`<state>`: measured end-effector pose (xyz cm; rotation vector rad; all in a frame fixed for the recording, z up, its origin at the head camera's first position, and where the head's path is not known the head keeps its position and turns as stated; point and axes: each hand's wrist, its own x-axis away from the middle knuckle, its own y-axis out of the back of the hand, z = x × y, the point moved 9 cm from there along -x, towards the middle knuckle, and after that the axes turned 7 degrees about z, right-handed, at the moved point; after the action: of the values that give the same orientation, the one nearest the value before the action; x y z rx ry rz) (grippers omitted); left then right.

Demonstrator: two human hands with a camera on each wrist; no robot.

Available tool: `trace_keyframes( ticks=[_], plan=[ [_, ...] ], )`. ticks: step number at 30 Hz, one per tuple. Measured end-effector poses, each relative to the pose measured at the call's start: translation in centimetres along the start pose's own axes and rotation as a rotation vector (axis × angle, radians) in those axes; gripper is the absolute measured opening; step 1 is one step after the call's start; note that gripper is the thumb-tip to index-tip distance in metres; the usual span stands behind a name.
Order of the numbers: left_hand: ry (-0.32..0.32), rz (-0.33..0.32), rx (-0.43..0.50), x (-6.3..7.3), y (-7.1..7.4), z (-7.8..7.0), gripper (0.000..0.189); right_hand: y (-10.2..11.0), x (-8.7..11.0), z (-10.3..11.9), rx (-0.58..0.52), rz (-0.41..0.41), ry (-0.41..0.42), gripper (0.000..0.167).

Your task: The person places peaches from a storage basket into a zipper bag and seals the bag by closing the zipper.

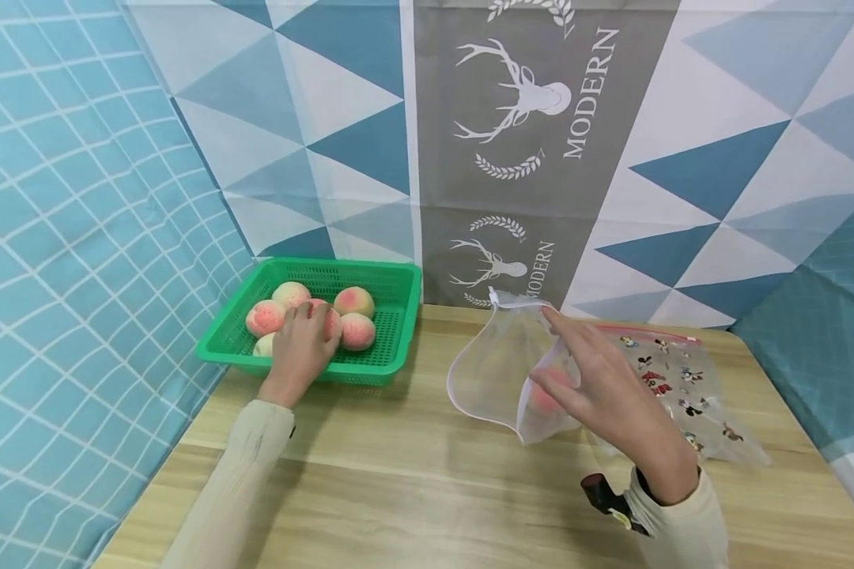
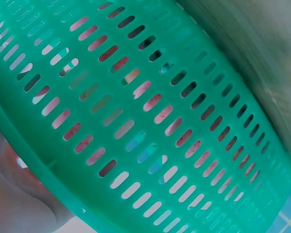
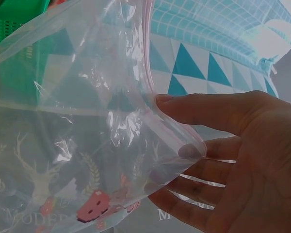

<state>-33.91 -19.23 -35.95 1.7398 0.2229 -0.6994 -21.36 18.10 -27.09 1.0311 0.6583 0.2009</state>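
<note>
My left hand [image 1: 300, 348] reaches into the green plastic basket [image 1: 391, 373], its fingers curled over a pink-and-cream peach [image 1: 332, 324] among several others. In the left wrist view the slotted basket wall [image 2: 63, 160] hides most of the fruit, with part of the hand at the lower left. My right hand [image 1: 605, 391] holds a clear zip bag [image 1: 491, 371] by the edge of its mouth, thumb on one side and fingers behind the film. The bag's mouth gapes toward the left, and a pinkish peach [image 1: 549, 391] shows through its film.
Another clear zip bag [image 1: 708, 403] with small cartoon prints and a red zip lies flat on the wooden table [image 1: 427, 490], right of the held bag. Patterned cloth [image 1: 349, 103] hangs behind the table, and blue checked cloth [image 1: 64, 261] hangs along the left.
</note>
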Motion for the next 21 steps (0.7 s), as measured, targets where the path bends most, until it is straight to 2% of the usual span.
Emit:
trace_keyframes(
  ticks=[5, 11, 15, 21],
  plan=[
    [-0.022, -0.043, 0.021, 0.6, 0.3, -0.1, 0.025, -0.4, 0.1, -0.1, -0.007, 0.018, -0.008, 0.084],
    [-0.023, -0.038, 0.03, 1.4, 0.6, -0.4, 0.032, -0.9, 0.5, -0.4, -0.001, 0.033, -0.032, 0.084],
    [-0.033, -0.057, 0.059, 1.2, 1.7, -1.1, 0.035, -0.6, 0.4, -0.2, 0.014, 0.003, -0.008, 0.084],
    [-0.055, -0.101, 0.11, 0.5, 4.1, -2.5, 0.038, 0.2, 0.3, 0.0, 0.013, -0.024, 0.006, 0.083]
  ],
)
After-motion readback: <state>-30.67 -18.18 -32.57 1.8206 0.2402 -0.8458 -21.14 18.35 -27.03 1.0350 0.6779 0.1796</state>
